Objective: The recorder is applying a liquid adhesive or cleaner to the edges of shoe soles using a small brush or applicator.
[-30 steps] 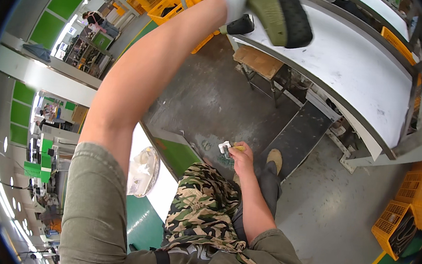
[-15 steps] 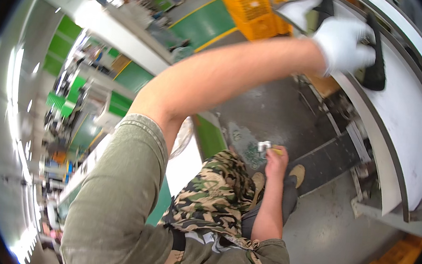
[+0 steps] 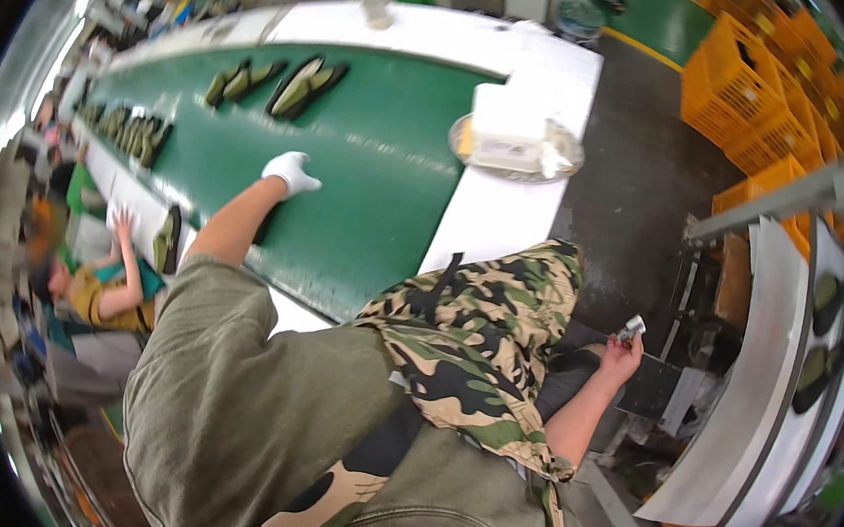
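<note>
My left hand (image 3: 292,174), in a white glove, reaches out over a green conveyor belt (image 3: 377,199). Its thumb stands apart from the fingers, and nothing shows in its grasp. Beyond it on the belt lie a pair of olive shoes with black soles (image 3: 305,88) and more olive shoes (image 3: 242,83). A dark edge shows beside my left forearm; what it is I cannot tell. Low at the right, my bare right hand (image 3: 619,359) pinches a small white and grey object (image 3: 631,328), too small to name.
White ledges (image 3: 492,214) border the belt; a round tray (image 3: 563,167) with a white box (image 3: 507,125) sits there. Orange crates (image 3: 729,85) stand far right. Olive shoes (image 3: 815,378) rest on a curved white rack (image 3: 732,391). A co-worker (image 3: 124,288) stands left, near another shoe (image 3: 167,241).
My view and body have turned left. My left hand has left the dark shoe at the rack and is now over the belt. My right hand still grips its small object.
</note>
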The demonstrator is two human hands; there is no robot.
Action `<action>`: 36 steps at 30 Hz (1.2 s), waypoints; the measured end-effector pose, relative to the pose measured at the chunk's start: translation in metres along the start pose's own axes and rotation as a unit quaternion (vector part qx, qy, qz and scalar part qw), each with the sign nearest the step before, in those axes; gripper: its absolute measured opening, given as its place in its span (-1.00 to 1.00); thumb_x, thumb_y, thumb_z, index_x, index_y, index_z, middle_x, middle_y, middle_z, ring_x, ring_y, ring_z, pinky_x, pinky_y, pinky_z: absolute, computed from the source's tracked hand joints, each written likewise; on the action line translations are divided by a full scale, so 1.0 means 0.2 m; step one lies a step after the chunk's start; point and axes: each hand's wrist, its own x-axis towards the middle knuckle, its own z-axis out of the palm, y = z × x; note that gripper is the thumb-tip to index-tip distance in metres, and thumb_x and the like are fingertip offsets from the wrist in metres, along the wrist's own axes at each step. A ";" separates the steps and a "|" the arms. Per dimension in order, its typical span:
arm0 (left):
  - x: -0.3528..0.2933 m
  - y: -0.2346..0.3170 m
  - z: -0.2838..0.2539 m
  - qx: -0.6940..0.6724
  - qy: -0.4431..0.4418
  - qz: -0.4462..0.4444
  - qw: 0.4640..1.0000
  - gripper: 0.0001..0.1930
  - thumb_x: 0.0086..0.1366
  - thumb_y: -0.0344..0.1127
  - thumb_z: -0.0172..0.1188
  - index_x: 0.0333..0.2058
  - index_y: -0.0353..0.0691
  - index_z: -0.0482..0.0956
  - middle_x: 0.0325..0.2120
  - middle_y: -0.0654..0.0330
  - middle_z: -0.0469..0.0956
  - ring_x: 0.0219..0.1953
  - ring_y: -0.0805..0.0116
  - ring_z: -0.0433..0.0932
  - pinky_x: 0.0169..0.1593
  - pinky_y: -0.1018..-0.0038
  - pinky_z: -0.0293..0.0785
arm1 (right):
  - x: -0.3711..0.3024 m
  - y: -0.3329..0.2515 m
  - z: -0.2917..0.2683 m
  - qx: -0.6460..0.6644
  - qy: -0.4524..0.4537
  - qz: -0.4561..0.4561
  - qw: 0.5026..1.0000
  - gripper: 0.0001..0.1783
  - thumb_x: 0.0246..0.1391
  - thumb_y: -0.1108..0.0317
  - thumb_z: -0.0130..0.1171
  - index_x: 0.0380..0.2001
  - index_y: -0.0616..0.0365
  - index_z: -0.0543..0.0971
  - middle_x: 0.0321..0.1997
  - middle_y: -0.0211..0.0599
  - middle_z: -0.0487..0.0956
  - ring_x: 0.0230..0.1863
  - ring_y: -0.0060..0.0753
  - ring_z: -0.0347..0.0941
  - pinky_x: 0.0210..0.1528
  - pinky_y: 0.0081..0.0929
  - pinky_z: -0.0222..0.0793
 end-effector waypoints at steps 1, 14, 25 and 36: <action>-0.02 -0.19 0.05 -0.035 -0.027 -0.045 0.998 -0.17 -0.12 0.12 0.48 0.11 -0.22 0.53 0.08 -0.01 0.55 0.12 0.06 0.54 0.20 0.31 0.43 | -0.03 -0.02 0.01 -0.001 0.014 0.009 1.000 -0.85 0.22 0.26 0.19 -0.24 0.06 0.59 -0.33 -0.37 0.62 -0.30 -0.33 0.53 -0.23 -0.24 0.39; 0.07 -0.98 0.66 -0.177 -0.032 -0.195 0.964 -0.12 -0.24 -0.03 0.61 0.09 -0.28 0.48 0.03 -0.03 0.58 0.10 0.06 0.55 0.18 0.28 0.45 | -0.19 -0.27 0.74 -0.172 -0.082 -0.034 0.981 -0.84 0.23 0.25 0.18 -0.19 0.05 0.57 -0.25 -0.32 0.64 -0.25 -0.30 0.53 -0.18 -0.24 0.38; 0.19 -0.74 0.57 -0.238 -0.191 -0.276 0.911 -0.20 -0.13 0.12 0.56 0.01 -0.33 0.59 -0.03 0.02 0.63 0.04 0.13 0.60 0.10 0.22 0.52 | -0.24 0.04 1.24 -0.238 -0.134 0.002 0.962 -0.89 0.14 0.31 0.29 -0.31 0.02 0.57 -0.37 -0.39 0.63 -0.37 -0.41 0.55 -0.31 -0.34 0.43; -0.09 0.29 0.43 -0.943 -0.191 0.103 0.252 -0.38 0.33 -0.08 0.23 0.28 -0.15 0.29 0.21 0.14 0.42 0.25 0.14 0.37 0.36 0.11 0.22 | -0.62 0.47 1.72 -0.384 -0.243 -0.043 0.890 -0.84 0.02 0.50 0.35 -0.35 0.16 0.54 -0.43 -0.48 0.53 -0.47 -0.59 0.42 -0.43 -0.58 0.33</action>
